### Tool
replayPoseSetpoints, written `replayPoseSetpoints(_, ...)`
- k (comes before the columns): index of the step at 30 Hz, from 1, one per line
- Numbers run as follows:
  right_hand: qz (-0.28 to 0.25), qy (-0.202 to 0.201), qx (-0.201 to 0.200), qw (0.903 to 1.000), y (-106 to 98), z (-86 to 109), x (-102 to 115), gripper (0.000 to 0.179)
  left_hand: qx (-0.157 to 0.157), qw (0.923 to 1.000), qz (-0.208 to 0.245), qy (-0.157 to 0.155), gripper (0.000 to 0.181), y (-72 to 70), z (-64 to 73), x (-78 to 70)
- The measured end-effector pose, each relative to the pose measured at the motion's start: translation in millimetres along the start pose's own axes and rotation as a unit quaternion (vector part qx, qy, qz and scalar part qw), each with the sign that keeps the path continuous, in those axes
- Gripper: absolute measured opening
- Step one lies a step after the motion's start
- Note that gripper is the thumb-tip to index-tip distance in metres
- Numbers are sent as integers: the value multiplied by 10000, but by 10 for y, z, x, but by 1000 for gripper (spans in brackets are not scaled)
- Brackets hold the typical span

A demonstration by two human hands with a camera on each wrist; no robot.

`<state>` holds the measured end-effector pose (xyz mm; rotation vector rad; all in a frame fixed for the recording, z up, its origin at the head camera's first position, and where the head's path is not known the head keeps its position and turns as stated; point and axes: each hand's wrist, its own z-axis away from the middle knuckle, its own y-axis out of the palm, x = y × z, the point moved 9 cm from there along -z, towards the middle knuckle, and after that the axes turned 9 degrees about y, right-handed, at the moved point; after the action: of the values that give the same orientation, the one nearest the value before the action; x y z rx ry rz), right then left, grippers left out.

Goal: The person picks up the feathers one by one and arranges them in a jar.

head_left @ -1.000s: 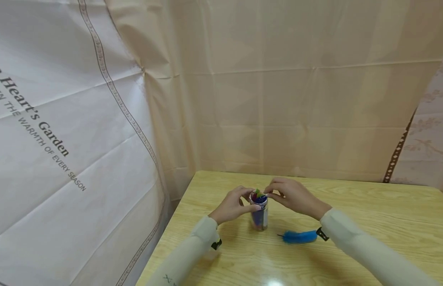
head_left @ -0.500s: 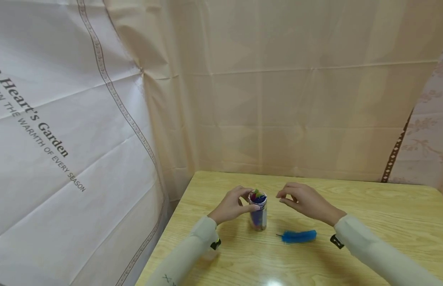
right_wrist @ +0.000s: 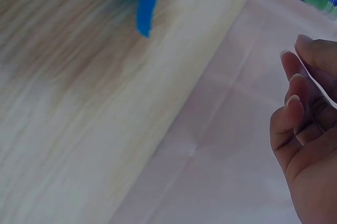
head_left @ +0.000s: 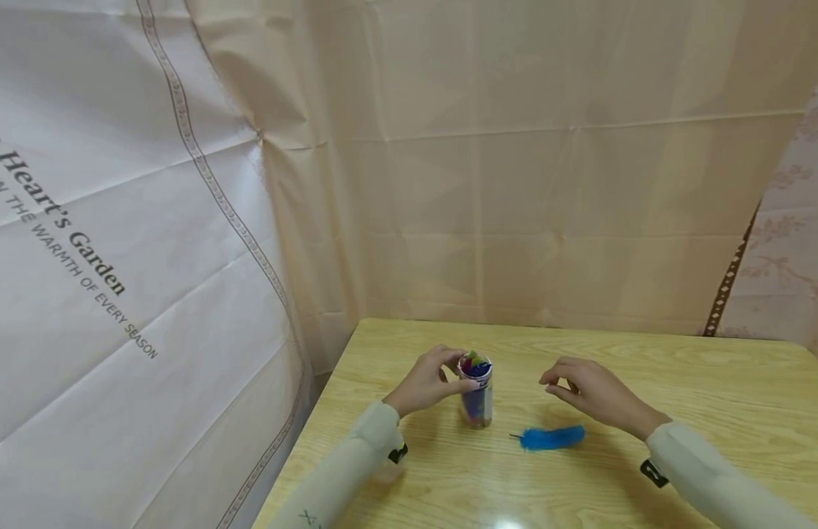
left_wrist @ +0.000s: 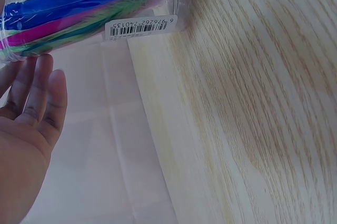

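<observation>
A clear plastic jar (head_left: 476, 404) stands upright on the table, packed with blue, pink and green feathers (left_wrist: 73, 10). A white barcode label (left_wrist: 140, 27) shows on its side. My left hand (head_left: 424, 380) holds the jar near its rim, thumb in front and fingers behind. To the right of the jar, my right hand (head_left: 590, 389) hovers with loosely bent fingers and nothing in them. One blue feather (head_left: 551, 438) lies on the tabletop between the jar and my right wrist, its dark quill pointing left.
The wood-grain table (head_left: 713, 411) ends at a beige cloth (head_left: 528, 184) hanging behind it. On the left hangs a white printed cloth (head_left: 151, 220). Light reflects near the table's front.
My right hand has moved from the jar's mouth to the right and slightly down, away from the jar. The left hand, jar and loose blue feather have stayed in place.
</observation>
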<state>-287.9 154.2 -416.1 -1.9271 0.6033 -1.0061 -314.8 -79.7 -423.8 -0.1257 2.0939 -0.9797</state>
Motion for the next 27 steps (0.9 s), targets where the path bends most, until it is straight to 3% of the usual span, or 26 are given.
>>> replayPoseSetpoints(10,-125,160,25,9998,46,171,-189,13,-31,10000,10,-14,55,0,16,14)
replayPoseSetpoints(27,-148,589,426,9972,184,406,-433,15,-39,10000,-52,-3,56,-2,-11,37)
